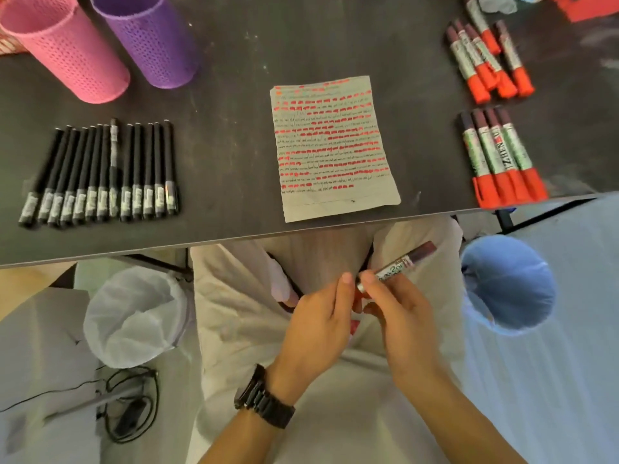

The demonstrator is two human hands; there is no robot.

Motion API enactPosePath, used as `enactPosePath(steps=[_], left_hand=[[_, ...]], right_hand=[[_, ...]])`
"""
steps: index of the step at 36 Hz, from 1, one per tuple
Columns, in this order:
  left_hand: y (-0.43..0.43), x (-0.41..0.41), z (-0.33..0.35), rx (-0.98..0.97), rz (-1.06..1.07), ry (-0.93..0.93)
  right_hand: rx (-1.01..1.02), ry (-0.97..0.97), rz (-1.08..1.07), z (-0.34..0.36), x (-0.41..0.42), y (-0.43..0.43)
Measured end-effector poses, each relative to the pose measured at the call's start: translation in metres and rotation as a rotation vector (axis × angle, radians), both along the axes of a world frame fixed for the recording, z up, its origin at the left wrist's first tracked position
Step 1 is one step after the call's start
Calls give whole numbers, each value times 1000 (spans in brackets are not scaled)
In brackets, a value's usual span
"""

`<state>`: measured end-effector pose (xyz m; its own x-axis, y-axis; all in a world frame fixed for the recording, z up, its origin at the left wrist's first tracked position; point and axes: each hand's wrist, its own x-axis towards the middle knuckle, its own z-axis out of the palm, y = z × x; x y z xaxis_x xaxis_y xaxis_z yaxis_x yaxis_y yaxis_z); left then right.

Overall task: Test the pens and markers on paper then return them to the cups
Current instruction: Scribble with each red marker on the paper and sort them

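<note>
Below the table (234,226) edge, at six o'clock from the paper (331,145), both hands hold one marker (398,262) over pale trousers (318,259). The right hand (398,313) pinches its barrel and the left hand (318,316) grips the red cap (357,297). A sudden pull could drop the cap or stain the cloth.

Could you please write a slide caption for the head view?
Below the table, left hand and right hand hold a marker; paper, pens and cups sit above.

Two cups (63,51), thirteen black pens (100,169), ten orange-capped markers (495,149), one sheet of paper (335,145), two lined bins (134,316).
</note>
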<state>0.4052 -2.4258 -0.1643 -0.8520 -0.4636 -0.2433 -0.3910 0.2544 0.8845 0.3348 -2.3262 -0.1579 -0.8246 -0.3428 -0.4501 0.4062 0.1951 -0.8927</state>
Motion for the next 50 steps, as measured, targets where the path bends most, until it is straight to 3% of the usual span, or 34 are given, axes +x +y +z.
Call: enactPosePath(steps=[6,12,19,25,31,36,39,46,50], left_hand=[[4,1,-18,-173,-67,-108],[10,-11,-20,-163,83,-156],[13,-20,-23,-276,102,-297],[19,-21,-17,-347,175,-282],[19,-19,-22,-406,111,-243],[22,-21,-26,-350,108,-290],[24,-21,-24,-415,25,-336],[26,-23,-21,-311,9,-277],[28,-20,-19,-251,109,-219]], right_hand=[[-415,-400,-272,-2,-22,-11],[-518,-653,-469,4,-26,-28],[-525,-704,-608,1,-27,-29],[-537,-720,-631,-5,-23,-25],[-502,-731,-667,-5,-28,-25],[-493,-722,-647,-4,-32,-20],[-501,-714,-630,-4,-35,-17],[-513,-692,-592,-4,-40,-11],[-524,-690,-573,-4,-41,-10]])
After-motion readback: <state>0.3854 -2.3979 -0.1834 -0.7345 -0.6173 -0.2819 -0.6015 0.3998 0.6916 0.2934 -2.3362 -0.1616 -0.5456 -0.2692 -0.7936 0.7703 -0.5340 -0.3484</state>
